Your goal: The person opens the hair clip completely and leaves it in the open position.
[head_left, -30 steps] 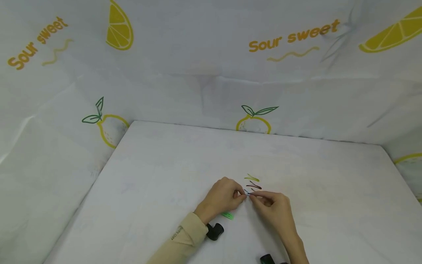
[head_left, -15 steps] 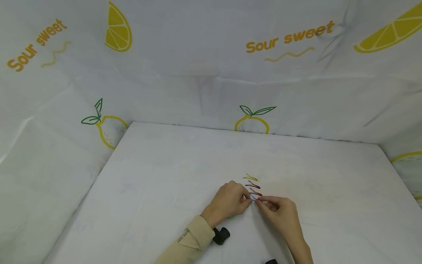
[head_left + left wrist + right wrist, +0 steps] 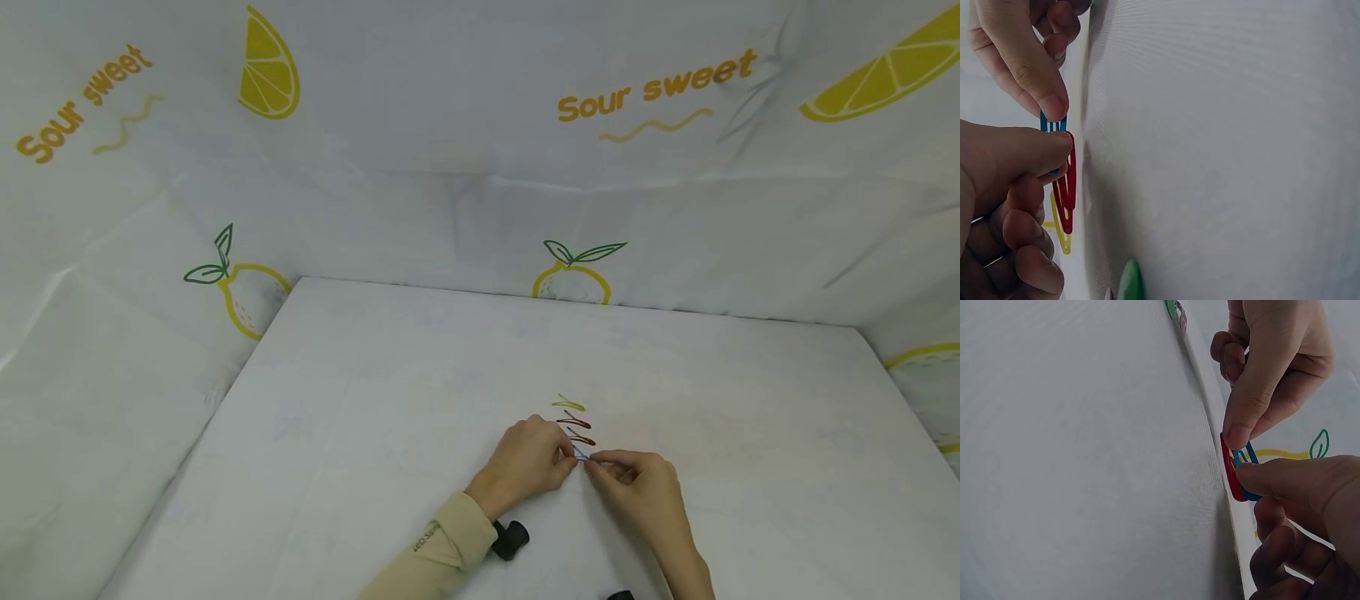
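A blue snap hair clip (image 3: pixel 1054 125) is pinched at its two ends, its bars spread apart in the head view. Thumb and finger of my left hand (image 3: pixel 528 462) hold one end. My right hand (image 3: pixel 637 483) grips the other end between thumb and fingertip. Just behind the blue clip, a red hair clip (image 3: pixel 581 438) lies on the white table, with another red clip (image 3: pixel 574 421) beyond it. Farthest back in this row is a yellow hair clip (image 3: pixel 568 404). In the left wrist view, a green hair clip (image 3: pixel 1130 282) lies at the bottom edge beside a pinkish one (image 3: pixel 1109 294).
The white table (image 3: pixel 375 375) meets a back wall covered with lemon-print sheeting (image 3: pixel 420 217). A black cylindrical piece (image 3: pixel 512 540) sits beside the left sleeve (image 3: pixel 442 542). Another black piece (image 3: pixel 621 595) shows at the bottom edge near my right forearm.
Both hands have moved slightly right and nearer the person with the blue clip. The nearer red clip has come into sight behind it, and the left hand now hides the green clip in the head view.
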Demonstrator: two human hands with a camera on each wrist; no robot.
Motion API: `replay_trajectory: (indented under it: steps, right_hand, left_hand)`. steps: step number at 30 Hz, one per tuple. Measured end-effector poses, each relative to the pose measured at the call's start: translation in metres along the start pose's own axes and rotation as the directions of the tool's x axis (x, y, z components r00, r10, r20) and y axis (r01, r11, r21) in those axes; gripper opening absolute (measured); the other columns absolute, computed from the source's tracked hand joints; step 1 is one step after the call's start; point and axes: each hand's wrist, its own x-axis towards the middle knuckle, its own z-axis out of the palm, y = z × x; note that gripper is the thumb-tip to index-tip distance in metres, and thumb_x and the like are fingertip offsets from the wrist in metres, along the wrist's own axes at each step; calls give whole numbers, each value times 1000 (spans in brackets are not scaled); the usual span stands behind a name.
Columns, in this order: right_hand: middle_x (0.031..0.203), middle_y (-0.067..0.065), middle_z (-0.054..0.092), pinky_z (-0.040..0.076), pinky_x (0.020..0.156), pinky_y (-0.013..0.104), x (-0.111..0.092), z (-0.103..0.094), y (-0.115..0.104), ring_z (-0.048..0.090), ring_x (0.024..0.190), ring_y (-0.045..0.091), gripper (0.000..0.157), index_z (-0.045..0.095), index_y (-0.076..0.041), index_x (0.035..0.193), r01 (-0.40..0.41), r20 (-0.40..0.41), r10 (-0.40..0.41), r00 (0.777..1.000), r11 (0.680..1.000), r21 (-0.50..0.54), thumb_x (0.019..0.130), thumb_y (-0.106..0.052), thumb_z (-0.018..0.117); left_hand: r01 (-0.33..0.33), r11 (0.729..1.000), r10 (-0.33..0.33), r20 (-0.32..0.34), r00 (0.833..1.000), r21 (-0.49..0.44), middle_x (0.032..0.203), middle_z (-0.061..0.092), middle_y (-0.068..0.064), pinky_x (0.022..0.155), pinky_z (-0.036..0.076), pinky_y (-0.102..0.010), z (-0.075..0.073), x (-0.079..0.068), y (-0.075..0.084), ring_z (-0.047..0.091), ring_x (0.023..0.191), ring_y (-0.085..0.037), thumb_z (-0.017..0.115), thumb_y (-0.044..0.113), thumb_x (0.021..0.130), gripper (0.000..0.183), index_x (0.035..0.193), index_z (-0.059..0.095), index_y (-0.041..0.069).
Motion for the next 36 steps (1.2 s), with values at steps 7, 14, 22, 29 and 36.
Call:
replay_trajectory:
  steps: [7,14,22,29,36]
  right_hand:
    - [57,-3,59,39,49,20,2,1,3,43,49,-1,4,83,-10,84,-23,3,23,1000,1000,-13,81,-8,81]
    - [57,-4,60,39,48,20,2,2,5,43,49,-1,5,83,-11,84,-14,-3,14,1000,1000,-20,80,-9,83]
    - [58,-3,60,39,50,21,3,2,5,44,49,-1,4,83,-12,84,-19,1,19,1000,999,-39,81,-10,82]
    - [59,-3,61,38,49,21,4,3,7,44,50,0,4,83,-13,86,-31,18,32,999,998,-49,83,-12,81]
    - [60,-3,61,39,50,20,5,4,8,45,51,0,5,83,-11,88,-33,24,34,999,998,-57,83,-11,81]
  left_hand:
    - [2,1000,-2,1,1000,-5,62,68,13,52,32,-8,4,1,-1,48,56,7,80,18,85,5,83,84,21]
    - [-14,1000,14,-18,1000,7,62,68,12,52,31,-8,5,2,-2,45,54,6,80,18,84,6,82,84,22]
    - [-9,1000,9,-12,1000,8,61,67,12,52,31,-9,6,2,-2,46,56,5,81,18,83,5,82,84,22]
    - [-4,1000,4,-8,1000,3,64,69,12,52,30,-8,6,2,-4,45,56,6,81,19,84,4,83,84,21]
    - [-9,999,9,-8,1000,-42,72,75,9,52,29,-6,7,1,-5,40,55,9,80,17,85,5,85,84,18]
